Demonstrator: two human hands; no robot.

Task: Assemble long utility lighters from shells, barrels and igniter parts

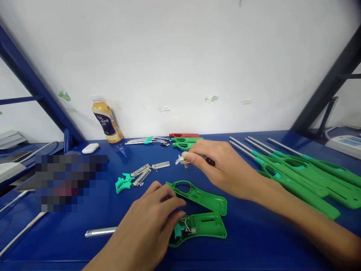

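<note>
My left hand (160, 218) is bent over the left part of an opened green lighter shell (210, 224), fingers curled near a teal trigger (178, 230) and thin white wires. A metal tube (100, 232) sticks out to the left beneath that hand. The second green shell half (210, 199) lies just above. My right hand (208, 160) pinches a small clear and metal part (182, 160) between thumb and forefinger, with a black piece (210, 161) showing by the palm. Clear plastic parts (142, 176) and teal triggers (124, 183) lie to the left.
Green lighters with metal tubes (307, 177) lie at the right. Metal tubes with wires (141, 141) and red (184, 135) and green shells lie by the wall. A bottle (107, 120) and white case (90, 148) stand back left.
</note>
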